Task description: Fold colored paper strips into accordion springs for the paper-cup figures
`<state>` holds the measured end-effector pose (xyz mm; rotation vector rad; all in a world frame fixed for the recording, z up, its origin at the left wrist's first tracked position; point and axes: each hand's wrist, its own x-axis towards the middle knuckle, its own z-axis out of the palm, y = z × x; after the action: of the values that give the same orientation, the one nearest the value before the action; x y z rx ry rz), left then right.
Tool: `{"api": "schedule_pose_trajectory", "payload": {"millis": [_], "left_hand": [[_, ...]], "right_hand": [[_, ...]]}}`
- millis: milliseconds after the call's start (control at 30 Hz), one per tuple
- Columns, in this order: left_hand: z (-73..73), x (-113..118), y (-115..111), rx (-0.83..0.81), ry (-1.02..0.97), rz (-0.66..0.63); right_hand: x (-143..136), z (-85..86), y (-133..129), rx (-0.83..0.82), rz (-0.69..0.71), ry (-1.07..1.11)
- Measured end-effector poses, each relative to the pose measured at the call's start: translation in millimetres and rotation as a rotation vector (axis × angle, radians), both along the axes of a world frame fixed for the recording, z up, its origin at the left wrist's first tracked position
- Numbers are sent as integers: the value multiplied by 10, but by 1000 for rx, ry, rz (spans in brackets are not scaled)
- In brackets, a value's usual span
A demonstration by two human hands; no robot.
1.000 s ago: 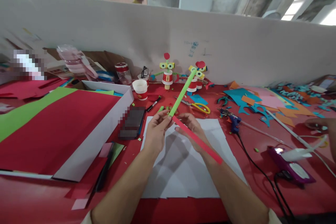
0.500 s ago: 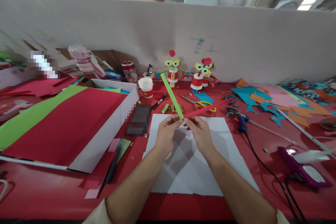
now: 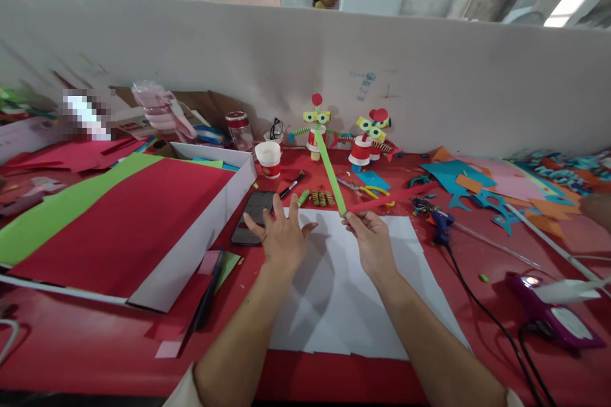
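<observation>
Pinching joined green strip (image 3: 331,173) and red strip (image 3: 396,198): right hand (image 3: 375,243); left hand (image 3: 285,237) spread.

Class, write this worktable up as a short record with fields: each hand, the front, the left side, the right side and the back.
Left hand: empty, fingers spread, near the phone
Right hand: pinching where the green strip and red strip meet
Front: white paper
Left side: red sheet over a box
Right side: glue gun
Back: cup figures
</observation>
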<state>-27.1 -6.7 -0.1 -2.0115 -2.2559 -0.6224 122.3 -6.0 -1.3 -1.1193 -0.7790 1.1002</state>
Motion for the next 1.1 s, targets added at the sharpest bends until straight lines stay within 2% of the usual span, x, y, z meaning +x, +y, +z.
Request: {"api": "schedule_pose_trajectory", "payload": {"millis": [233,533,600,667,767,800,867,1000,1100], "left_hand": [[-38,-14,54,-91,118,35],[-57,-29,64,-65,74,31],[-4,-21,67,14,-57,1],[58,15,66,51,-318,-109],[110,108,52,-115,-943,-350],[111,141,45,-191,-1145,-398],[100,191,32,-273,-1417,-399],[98,205,26,-336,-1592,-304],[121,171,38,-401,-1677,-293]], "right_hand": [[-2,-13,-19,30,21,-21],[-10,-2,-22,8,26,-33],[-11,-1,-24,5,30,-44],[-13,2,-30,0,33,-55],[-16,11,-41,13,55,-77],[-17,15,-44,18,71,-90],[-21,26,-51,21,117,-124],[-22,54,-64,4,207,-166],[-11,77,-71,-27,243,-137]]}}
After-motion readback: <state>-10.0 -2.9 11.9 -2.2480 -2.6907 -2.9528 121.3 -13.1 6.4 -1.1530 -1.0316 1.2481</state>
